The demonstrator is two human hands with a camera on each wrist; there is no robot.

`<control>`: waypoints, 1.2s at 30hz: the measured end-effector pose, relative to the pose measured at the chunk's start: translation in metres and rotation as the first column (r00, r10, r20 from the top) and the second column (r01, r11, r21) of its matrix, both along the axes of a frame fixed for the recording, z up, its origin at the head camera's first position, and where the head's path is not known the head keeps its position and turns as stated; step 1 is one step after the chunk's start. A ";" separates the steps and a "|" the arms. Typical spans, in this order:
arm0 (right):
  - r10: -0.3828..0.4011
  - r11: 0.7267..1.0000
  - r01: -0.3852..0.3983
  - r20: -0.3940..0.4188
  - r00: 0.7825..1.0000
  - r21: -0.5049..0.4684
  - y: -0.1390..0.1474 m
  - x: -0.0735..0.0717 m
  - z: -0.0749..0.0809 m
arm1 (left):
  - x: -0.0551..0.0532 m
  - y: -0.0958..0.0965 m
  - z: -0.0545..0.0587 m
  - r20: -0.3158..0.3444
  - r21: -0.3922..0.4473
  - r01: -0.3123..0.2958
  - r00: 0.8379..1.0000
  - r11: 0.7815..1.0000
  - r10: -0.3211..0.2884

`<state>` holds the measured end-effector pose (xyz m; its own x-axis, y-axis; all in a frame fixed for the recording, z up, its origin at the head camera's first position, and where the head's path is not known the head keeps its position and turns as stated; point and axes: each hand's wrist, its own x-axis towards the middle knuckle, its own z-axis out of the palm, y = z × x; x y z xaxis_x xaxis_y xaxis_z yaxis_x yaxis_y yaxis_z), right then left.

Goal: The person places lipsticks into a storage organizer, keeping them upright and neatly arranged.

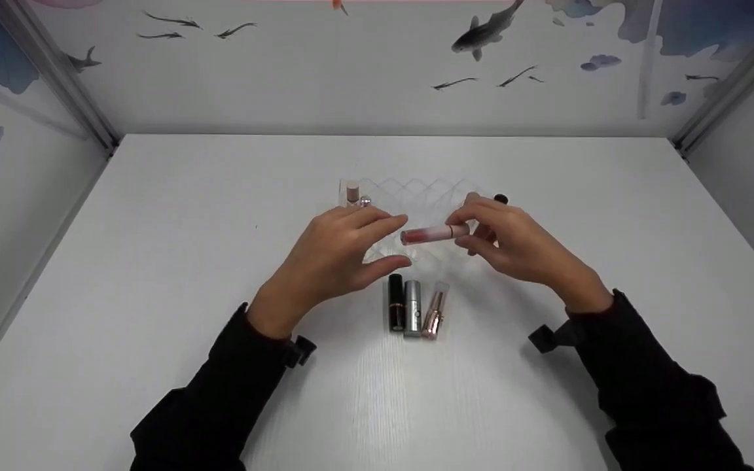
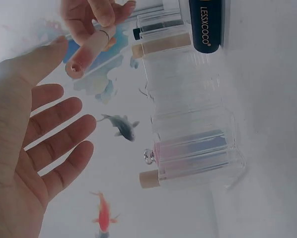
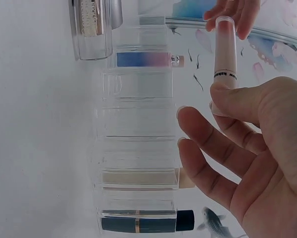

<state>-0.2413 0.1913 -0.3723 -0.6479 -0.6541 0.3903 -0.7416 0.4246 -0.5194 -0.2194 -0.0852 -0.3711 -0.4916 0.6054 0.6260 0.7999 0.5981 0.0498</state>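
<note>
As gloss [image 1: 426,235] hovers, slots [image 3: 136,121] hold perhaps four tubes [image 3: 153,221].

The right fingers [image 3: 239,131] pinch a pink tube [image 3: 225,55] near a clear organizer [image 3: 138,120].

Just a white wood-grain tabletop [image 1: 187,229], white fish-print panel wall [image 1: 351,85] far side, grey metal corner posts [image 1: 56,72] left and right

Gloss tube [image 3: 225,52] partly hidden by right fingers [image 3: 240,103], left wrist view crops black tube [image 2: 205,27]
</note>
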 end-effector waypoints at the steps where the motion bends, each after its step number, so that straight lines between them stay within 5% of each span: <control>1: 0.005 1.000 -0.005 0.004 1.000 -0.001 0.000 -0.001 -0.001 | 0.001 0.001 0.000 0.006 0.003 0.000 1.000 1.000 0.000; 17: 0.011 1.000 -0.012 0.018 1.000 0.022 0.004 -0.006 -0.011 | -0.002 0.008 -0.004 0.010 0.047 -0.005 1.000 0.999 0.005; 28: -0.048 0.999 0.048 0.002 0.999 0.019 0.005 -0.008 -0.012 | -0.003 0.005 -0.003 0.101 0.198 0.005 0.995 0.980 -0.025; 36: -0.043 0.998 0.041 -0.031 0.999 -0.052 0.004 -0.008 -0.011 | -0.003 0.004 -0.002 0.154 0.213 -0.016 0.988 0.977 -0.018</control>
